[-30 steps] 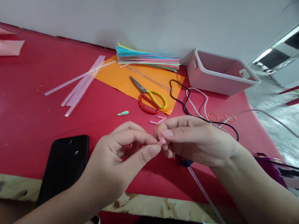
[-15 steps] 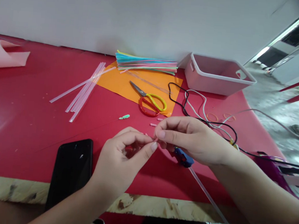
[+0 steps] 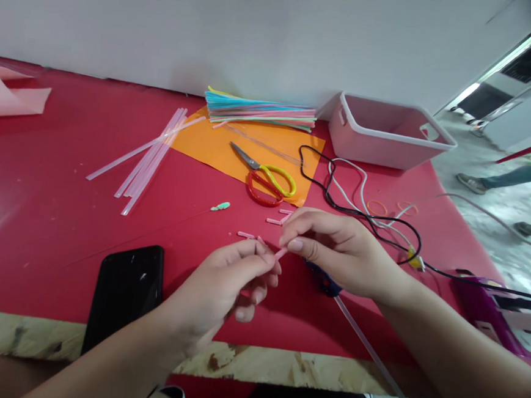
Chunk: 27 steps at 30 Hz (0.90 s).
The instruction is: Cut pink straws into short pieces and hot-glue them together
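Observation:
Both hands meet over the red table near its front edge. My left hand point(image 3: 236, 276) pinches a short pink piece point(image 3: 280, 253) between thumb and forefinger. The fingertips of my right hand point(image 3: 335, 247) are closed on the other end of that piece. Small pink pieces point(image 3: 273, 221) lie just beyond my hands, and another point(image 3: 246, 235) sits by my left fingers. Partly under my right hand is a dark blue glue gun point(image 3: 326, 282) with a clear stick point(image 3: 368, 348) running out over the table edge. Scissors point(image 3: 267, 177) with red and yellow handles lie open on orange paper point(image 3: 205, 148).
A black phone point(image 3: 124, 292) lies front left. Clear pink sticks point(image 3: 151, 159) are behind it. Coloured pipe cleaners point(image 3: 261, 111) and a pink basket point(image 3: 384, 141) stand at the back. Cables point(image 3: 360, 212) cross the right side near a purple object point(image 3: 490, 315). A person's legs point(image 3: 520, 176) show beyond.
My left fingers have spread lower and the pink piece between my hands shows more. Pink pieces behind my left hand are now uncovered. A person's leg has appeared at the right.

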Tool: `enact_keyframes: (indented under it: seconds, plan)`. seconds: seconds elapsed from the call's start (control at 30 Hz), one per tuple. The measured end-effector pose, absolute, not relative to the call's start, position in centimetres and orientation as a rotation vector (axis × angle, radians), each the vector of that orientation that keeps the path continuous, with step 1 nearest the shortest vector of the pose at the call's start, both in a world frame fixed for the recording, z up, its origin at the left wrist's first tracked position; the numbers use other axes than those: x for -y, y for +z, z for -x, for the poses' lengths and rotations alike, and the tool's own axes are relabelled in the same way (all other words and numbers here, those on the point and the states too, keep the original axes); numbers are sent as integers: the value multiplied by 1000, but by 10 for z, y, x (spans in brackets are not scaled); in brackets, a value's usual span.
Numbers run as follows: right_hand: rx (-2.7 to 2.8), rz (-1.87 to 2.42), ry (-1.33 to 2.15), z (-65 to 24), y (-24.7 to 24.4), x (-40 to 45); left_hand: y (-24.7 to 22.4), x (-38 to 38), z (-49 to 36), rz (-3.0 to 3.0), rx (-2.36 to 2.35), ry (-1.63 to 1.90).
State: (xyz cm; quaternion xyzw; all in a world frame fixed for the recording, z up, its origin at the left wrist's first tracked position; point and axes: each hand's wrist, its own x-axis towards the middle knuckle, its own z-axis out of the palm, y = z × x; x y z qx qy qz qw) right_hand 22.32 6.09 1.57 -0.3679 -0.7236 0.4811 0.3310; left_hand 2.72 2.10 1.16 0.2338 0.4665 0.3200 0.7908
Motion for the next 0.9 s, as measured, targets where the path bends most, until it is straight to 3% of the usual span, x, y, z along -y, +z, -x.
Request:
enact_keyframes:
  seconds: [0.43,0.77,0.9]
  plan:
    - [2395,1606,656,-296,10,-49,6,-22,-22,-657,-1039,880]
    - [2494,1596,581,-298,-19,-34,8,-23,-22,-616,-1110,921]
    - [2389,1326,609,-299,-22,-38,7,-22,-25,-617,-1103,905]
